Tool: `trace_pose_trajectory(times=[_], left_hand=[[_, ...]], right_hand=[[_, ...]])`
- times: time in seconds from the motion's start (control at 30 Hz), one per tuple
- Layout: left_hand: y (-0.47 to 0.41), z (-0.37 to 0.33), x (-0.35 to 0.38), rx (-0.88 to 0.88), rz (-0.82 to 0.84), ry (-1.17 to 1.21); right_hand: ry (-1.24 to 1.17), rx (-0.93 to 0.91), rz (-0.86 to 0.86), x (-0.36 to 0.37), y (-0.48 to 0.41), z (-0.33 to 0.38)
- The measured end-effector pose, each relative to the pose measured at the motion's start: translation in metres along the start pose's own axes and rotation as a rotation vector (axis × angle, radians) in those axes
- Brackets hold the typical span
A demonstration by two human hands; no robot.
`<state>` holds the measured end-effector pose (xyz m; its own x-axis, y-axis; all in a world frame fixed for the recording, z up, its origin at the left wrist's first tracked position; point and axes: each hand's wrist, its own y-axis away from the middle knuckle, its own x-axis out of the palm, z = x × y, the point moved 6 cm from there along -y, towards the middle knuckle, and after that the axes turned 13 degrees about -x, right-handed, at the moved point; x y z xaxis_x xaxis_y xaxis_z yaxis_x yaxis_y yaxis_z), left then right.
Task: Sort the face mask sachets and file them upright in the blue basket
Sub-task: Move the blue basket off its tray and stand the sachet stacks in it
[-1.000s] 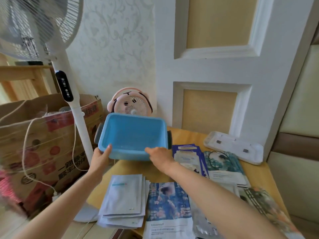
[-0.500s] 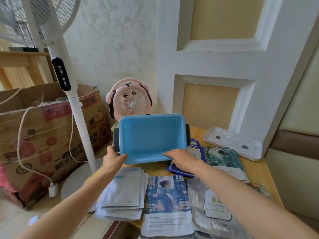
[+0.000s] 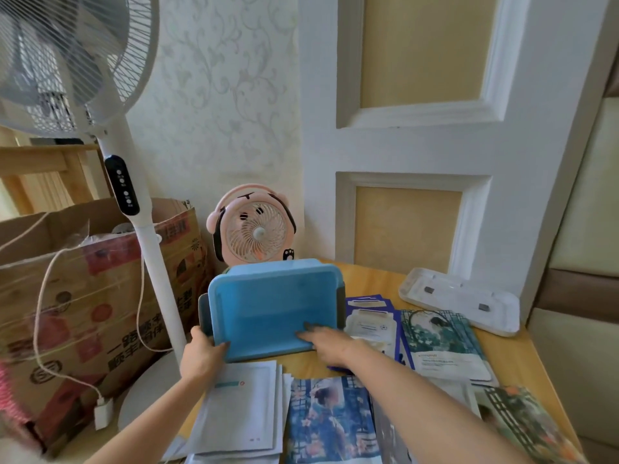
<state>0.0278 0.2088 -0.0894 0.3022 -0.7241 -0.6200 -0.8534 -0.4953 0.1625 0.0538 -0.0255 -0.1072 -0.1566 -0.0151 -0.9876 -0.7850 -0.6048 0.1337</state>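
Fingers: left hand (image 3: pixel 204 356) grips one blue basket (image 3: pixel 268 306) by corner | right hand (image 3: pixel 330 341) flat inside | one pink fan (image 3: pixel 256 232) behind

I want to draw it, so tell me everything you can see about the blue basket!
The blue basket is smooth light-blue plastic, rectangular with rounded corners and a grey handle at each end. It is tipped on its side on the wooden table, open mouth facing the camera, nothing inside. The pink fan stands just behind it. The left hand grips its lower left corner; the right hand lays its fingers flat inside on the lower wall.
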Motion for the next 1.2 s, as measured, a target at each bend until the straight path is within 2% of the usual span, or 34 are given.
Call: trace_pose_trajectory(times=[0.13, 0.2, 0.27, 0.33, 0.37, 0.4, 0.5, 0.57, 0.67, 0.8, 0.9, 1.07, 1.13, 1.2], left_hand=[[0.004, 0.006, 0.001, -0.004, -0.029, -0.021], [0.006, 0.01, -0.001, -0.006, -0.042, -0.04], [0.008, 0.012, -0.002, -0.003, -0.042, -0.052], [0.01, 0.013, -0.002, -0.006, -0.016, -0.05], [0.011, 0.014, -0.003, -0.009, -0.007, -0.046], [0.012, 0.014, -0.003, -0.012, -0.001, -0.044], [0.014, 0.016, -0.008, -0.01, -0.003, -0.035], [0.015, 0.018, -0.01, -0.004, -0.001, -0.008], [0.015, 0.017, -0.013, 0.011, -0.008, 0.004], [0.013, 0.017, -0.014, 0.033, 0.003, -0.014], [0.008, 0.017, -0.013, 0.045, 0.01, -0.022], [0.002, 0.017, -0.009, 0.069, 0.013, -0.018], [-0.003, 0.019, -0.007, 0.059, 0.007, -0.026], [-0.009, 0.021, -0.006, 0.039, 0.005, -0.027]], right_hand=[[0.011, 0.014, -0.025, 0.005, 0.001, 0.001], [-0.076, -0.018, -0.118, -0.002, 0.006, 0.0], [-0.125, -0.076, -0.397, -0.026, 0.025, 0.0], [-0.024, -0.085, -0.801, -0.051, 0.06, -0.006], [0.026, -0.015, -0.949, -0.057, 0.079, -0.015], [0.015, 0.119, -1.001, -0.058, 0.092, -0.032], [-0.301, 0.666, -0.829, -0.046, 0.121, -0.091], [-0.727, 0.873, -0.652, -0.027, 0.132, -0.111], [-1.159, 0.88, -0.61, -0.023, 0.134, -0.112], [-1.369, 0.985, -0.518, -0.009, 0.119, -0.119], [-1.378, 0.967, -0.434, -0.014, 0.106, -0.121], [-1.199, 0.876, -0.281, -0.023, 0.08, -0.114], [-1.026, 0.867, -0.179, -0.021, 0.069, -0.11], [-0.725, 0.872, -0.2, -0.026, 0.066, -0.114]])
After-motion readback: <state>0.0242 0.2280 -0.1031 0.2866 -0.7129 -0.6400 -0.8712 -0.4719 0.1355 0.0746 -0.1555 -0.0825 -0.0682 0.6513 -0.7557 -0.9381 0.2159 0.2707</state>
